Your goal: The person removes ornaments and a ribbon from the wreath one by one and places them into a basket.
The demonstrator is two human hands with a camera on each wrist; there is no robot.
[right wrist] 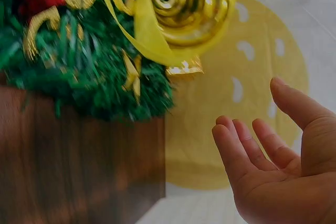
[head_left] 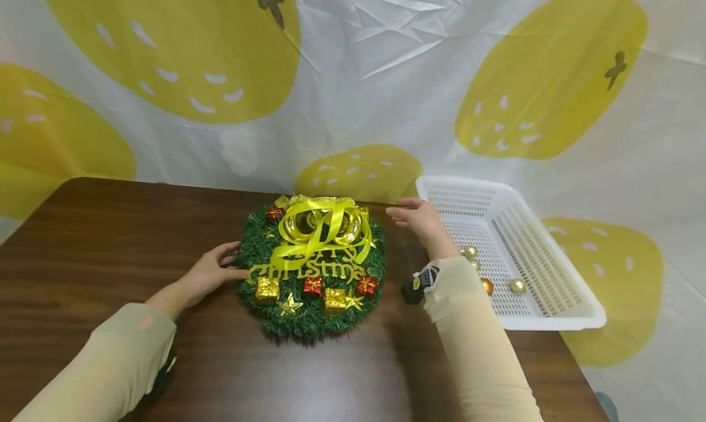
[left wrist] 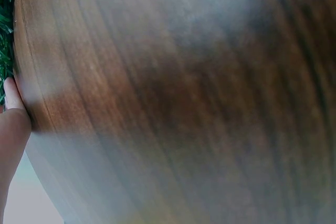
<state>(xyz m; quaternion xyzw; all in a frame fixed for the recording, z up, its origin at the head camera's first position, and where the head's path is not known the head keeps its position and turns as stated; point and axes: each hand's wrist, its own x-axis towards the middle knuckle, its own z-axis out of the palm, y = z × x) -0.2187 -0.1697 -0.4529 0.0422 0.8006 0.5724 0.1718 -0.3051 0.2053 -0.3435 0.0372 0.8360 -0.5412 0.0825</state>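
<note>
A green tinsel Christmas wreath (head_left: 309, 327) lies on the brown wooden table, trimmed with gold bells (head_left: 300, 226), a yellow ribbon (head_left: 287, 256), gold lettering, stars and small red and gold gift boxes (head_left: 334, 301). My left hand (head_left: 212, 272) is at the wreath's left edge, thumb and fingers spread, fingertips right at the tinsel. In the left wrist view only part of that hand shows beside the green strands. My right hand (head_left: 421, 223) is held in the air to the right of the wreath, apart from it, fingers loosely extended with nothing in them, as the right wrist view also shows.
A white plastic basket (head_left: 551, 250) stands at the right, partly behind my right forearm. Inside it are several gold baubles (head_left: 517, 285) and an orange one (head_left: 488, 286). A white curtain (head_left: 364, 122) printed with yellow fruit hangs behind the table (head_left: 110, 244).
</note>
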